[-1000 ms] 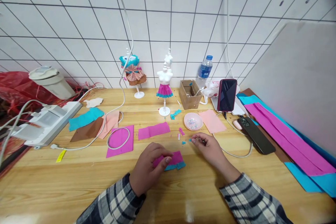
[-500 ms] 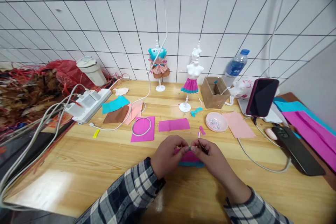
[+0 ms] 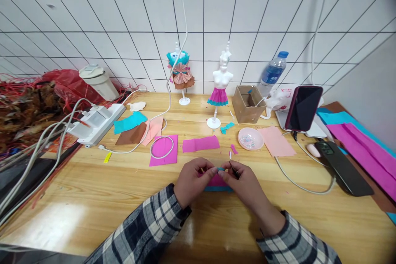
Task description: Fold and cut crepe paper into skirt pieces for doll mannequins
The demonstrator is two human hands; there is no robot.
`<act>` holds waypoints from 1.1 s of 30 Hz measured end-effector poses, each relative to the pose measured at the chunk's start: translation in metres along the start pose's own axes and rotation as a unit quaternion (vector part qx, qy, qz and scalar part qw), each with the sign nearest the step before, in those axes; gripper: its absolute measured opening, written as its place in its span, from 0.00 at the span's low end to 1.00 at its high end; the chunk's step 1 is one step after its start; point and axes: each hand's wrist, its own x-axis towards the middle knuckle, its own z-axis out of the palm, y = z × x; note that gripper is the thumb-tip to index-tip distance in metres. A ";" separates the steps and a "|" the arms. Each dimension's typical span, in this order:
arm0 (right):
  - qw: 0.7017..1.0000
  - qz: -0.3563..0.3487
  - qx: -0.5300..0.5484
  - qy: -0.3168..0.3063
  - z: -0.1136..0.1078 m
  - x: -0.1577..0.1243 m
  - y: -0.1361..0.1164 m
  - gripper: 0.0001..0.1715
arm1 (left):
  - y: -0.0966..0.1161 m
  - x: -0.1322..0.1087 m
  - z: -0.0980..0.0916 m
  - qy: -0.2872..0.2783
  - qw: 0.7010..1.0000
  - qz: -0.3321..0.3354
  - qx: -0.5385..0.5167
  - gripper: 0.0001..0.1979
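Between the fingertips of both hands is a small blue strip of crinkled paper (image 3: 220, 169). My left hand (image 3: 192, 179) pinches its left end, thumb and fingers closed. My right hand (image 3: 246, 181) pinches the other end, and a slim dark tool (image 3: 234, 170) rests against its fingers; its kind is hard to make out. Under the hands lies a magenta paper piece (image 3: 216, 180) with a blue lower edge, partly hidden by the fingers. Beyond them are a magenta strip (image 3: 201, 144) and small magenta scraps (image 3: 233, 149).
A white mini mannequin (image 3: 222, 78) in a magenta skirt stands behind, beside a dressed one (image 3: 181, 78). A bowl of beads (image 3: 251, 138), a cardboard box (image 3: 248, 105), phones (image 3: 343, 169) and coloured paper (image 3: 360, 144) are rightward. A power strip (image 3: 102, 123) and cables lie left.
The view has shifted slightly, so everything sits a little further left. Both hands keep their pinch, and slightly more of the blue strip shows between the fingertips.
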 end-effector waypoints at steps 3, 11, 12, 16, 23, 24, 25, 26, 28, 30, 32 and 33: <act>0.999 0.011 0.012 -0.038 -0.005 0.001 0.000 0.14 | -0.002 -0.001 0.000 -0.013 0.998 0.037 0.059 0.10; 0.989 0.019 0.017 -0.148 -0.019 0.001 0.000 0.13 | -0.001 -0.004 -0.004 -0.084 0.970 0.170 0.150 0.08; 0.989 0.018 0.020 -0.149 -0.020 0.001 -0.001 0.13 | -0.001 -0.003 -0.005 -0.087 0.969 0.175 0.151 0.09; 0.994 0.007 0.004 -0.110 -0.021 0.003 -0.002 0.13 | -0.001 -0.003 -0.006 -0.066 0.979 0.148 0.122 0.10; 0.997 0.003 0.027 -0.066 -0.012 0.000 -0.002 0.13 | -0.003 -0.001 0.001 -0.056 0.997 0.038 0.021 0.11; 0.998 0.002 0.029 -0.061 -0.011 -0.001 -0.002 0.12 | -0.003 -0.001 0.001 -0.052 0.998 0.030 0.012 0.10; 0.998 0.000 0.031 -0.056 -0.010 -0.002 -0.003 0.12 | -0.002 -0.001 0.002 -0.047 0.999 0.026 0.005 0.10; 0.998 -0.003 0.031 -0.050 -0.010 -0.002 -0.003 0.11 | -0.002 -0.001 0.001 -0.044 0.999 0.026 0.005 0.10; 0.999 -0.013 0.029 -0.037 -0.009 -0.004 -0.004 0.12 | -0.001 -0.001 0.000 -0.046 0.998 0.040 0.026 0.09; 0.999 -0.023 0.017 -0.028 -0.009 -0.004 -0.004 0.12 | -0.001 -0.001 -0.001 -0.053 0.995 0.061 0.061 0.09; 0.999 -0.026 0.004 -0.029 -0.009 -0.004 -0.005 0.09 | -0.001 -0.002 -0.002 -0.062 0.991 0.081 0.088 0.09; 0.999 -0.025 0.001 -0.030 -0.009 -0.004 -0.005 0.09 | -0.001 -0.002 -0.002 -0.066 0.989 0.089 0.096 0.08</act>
